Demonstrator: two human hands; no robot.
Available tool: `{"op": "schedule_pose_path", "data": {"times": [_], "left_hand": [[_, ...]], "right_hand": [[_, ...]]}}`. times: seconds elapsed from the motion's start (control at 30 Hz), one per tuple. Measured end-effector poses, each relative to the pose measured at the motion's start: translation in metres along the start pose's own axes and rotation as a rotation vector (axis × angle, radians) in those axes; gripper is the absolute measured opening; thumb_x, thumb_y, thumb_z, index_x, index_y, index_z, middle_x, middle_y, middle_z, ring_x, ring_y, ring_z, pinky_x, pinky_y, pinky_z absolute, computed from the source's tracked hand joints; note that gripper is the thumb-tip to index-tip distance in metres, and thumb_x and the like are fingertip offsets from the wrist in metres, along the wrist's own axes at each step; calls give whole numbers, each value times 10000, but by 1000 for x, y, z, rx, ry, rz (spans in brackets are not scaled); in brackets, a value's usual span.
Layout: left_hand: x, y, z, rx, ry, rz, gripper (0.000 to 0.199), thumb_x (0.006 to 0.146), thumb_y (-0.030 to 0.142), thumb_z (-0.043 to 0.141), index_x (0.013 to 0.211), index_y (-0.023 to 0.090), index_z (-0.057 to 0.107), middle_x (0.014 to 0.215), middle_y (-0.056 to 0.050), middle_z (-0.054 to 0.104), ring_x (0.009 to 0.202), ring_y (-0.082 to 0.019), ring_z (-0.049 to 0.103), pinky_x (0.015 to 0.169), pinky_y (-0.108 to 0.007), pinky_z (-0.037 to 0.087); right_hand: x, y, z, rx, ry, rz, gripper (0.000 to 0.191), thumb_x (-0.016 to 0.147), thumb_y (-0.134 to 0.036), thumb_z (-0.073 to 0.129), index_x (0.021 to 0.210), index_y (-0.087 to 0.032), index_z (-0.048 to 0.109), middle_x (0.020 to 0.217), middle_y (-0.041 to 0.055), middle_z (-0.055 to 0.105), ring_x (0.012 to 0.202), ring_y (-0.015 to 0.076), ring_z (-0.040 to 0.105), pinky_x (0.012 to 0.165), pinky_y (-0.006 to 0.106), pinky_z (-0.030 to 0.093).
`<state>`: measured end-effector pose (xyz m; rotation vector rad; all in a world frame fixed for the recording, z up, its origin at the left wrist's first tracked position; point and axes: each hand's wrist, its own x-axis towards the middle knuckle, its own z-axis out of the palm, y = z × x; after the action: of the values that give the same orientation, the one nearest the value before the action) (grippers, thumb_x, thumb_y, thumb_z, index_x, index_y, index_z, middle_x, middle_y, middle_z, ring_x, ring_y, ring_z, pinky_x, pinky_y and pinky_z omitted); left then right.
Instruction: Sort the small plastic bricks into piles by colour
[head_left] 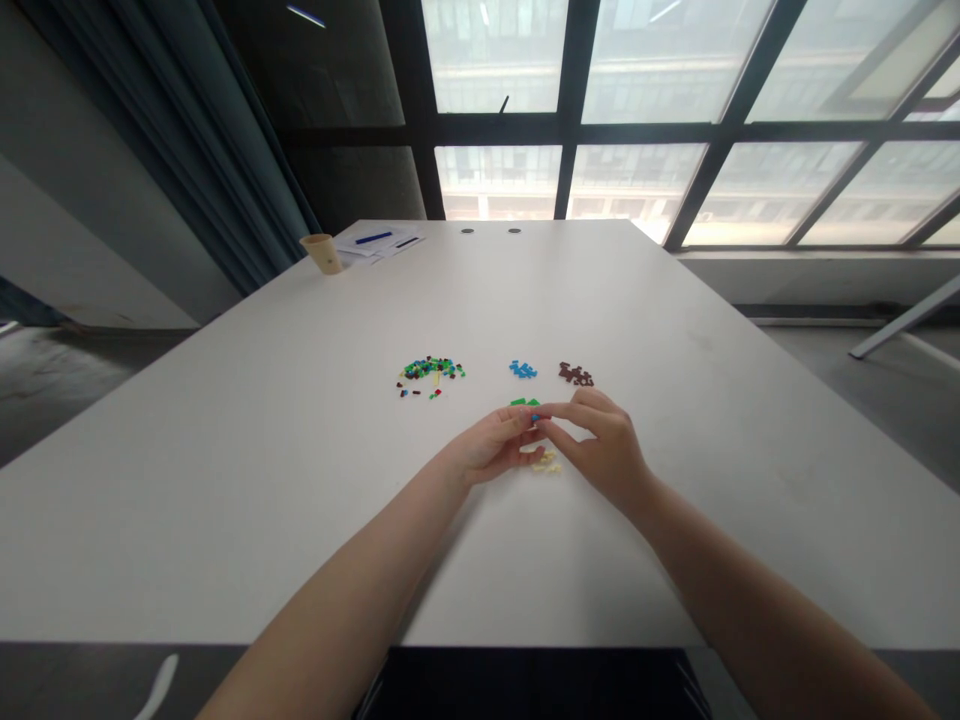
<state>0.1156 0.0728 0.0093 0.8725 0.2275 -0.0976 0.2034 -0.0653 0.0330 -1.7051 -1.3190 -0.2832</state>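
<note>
Small toy building bricks (535, 417), blue with a bit of red, are pinched between the fingertips of both hands, just above the table. My left hand (491, 445) grips them from the left, its lower fingers curled beneath. From the right, my right hand (607, 440) closes its thumb and index finger on the same bricks. Right behind the fingers lie some green bricks (525, 402), partly covered. Pale yellow bricks (547, 464) lie below the hands, partly hidden by the left fingers. The exact shape of the held bricks is too small to tell.
On the white table (225, 480) lie a mixed brick pile (431, 369), a blue pile (523, 369) and a brown pile (575, 374). A tan cup (322, 254) stands at the far left edge, beside papers (367, 243) with a blue pen (373, 238).
</note>
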Motion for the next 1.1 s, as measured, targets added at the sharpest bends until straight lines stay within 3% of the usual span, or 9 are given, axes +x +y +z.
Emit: {"op": "schedule_pose_path", "data": {"times": [0.1,0.17,0.27,0.37,0.43,0.57,0.77,0.97,1.1], "left_hand": [[0,1,4,56,7,6,360,583,424,761,813,172,649,828,-29,578,805,-115,519,718,-248,402],[-1,6,2,129,93,55,374,610,448,734,857,179,654,869,-41,596,815,-122,531,735,-258,405],[-5,23,-15,418,433,244,325,714,433,634,933,193,649,951,-62,621,846,-150,548,785,-302,417],[-11,44,-46,991,876,474,202,779,285,538,896,174,659,984,-90,624,893,-197,548,863,-365,401],[-16,52,-68,1334,1001,469,215,771,153,480,884,158,663,1025,-118,610,997,-231,526,931,-392,359],[-19,53,-93,1554,1027,296,210,710,73,493,794,164,662,975,-134,614,985,-263,535,892,-413,379],[-18,47,-103,1553,1039,294,149,663,68,512,623,187,592,811,-80,598,840,-229,553,785,-363,415],[-18,49,-103,1525,1016,285,161,655,58,459,617,189,544,734,-68,580,728,-208,536,716,-350,409],[-18,50,-99,1518,1031,307,190,659,49,432,632,194,552,728,-68,581,746,-206,537,732,-348,412]], "right_hand": [[0,0,2,-125,2,-64,146,792,-185,570,812,-224,709,575,-6,492,602,138,464,630,280,391],[5,2,2,-195,-25,-59,144,790,-202,569,794,-224,710,586,2,512,615,145,480,644,286,389],[22,15,4,-244,-80,74,138,782,-243,574,784,-224,710,668,19,586,691,155,538,685,283,400],[46,38,10,-309,-179,313,166,768,-253,559,806,-223,718,708,16,616,647,139,547,654,269,409],[60,53,18,-400,-261,415,194,772,-253,535,821,-221,720,804,29,651,719,151,569,702,275,415],[76,71,40,-493,-402,559,223,781,-265,526,892,-234,718,977,49,676,885,179,589,761,273,419],[83,73,64,-525,-454,661,191,769,-242,559,858,-227,727,969,84,691,918,203,609,743,278,430],[85,73,63,-514,-499,710,223,763,-143,555,874,-231,727,982,102,687,893,208,628,737,289,440],[80,71,50,-502,-446,668,264,775,-132,520,921,-238,713,1045,86,669,948,210,609,786,300,441]]}}
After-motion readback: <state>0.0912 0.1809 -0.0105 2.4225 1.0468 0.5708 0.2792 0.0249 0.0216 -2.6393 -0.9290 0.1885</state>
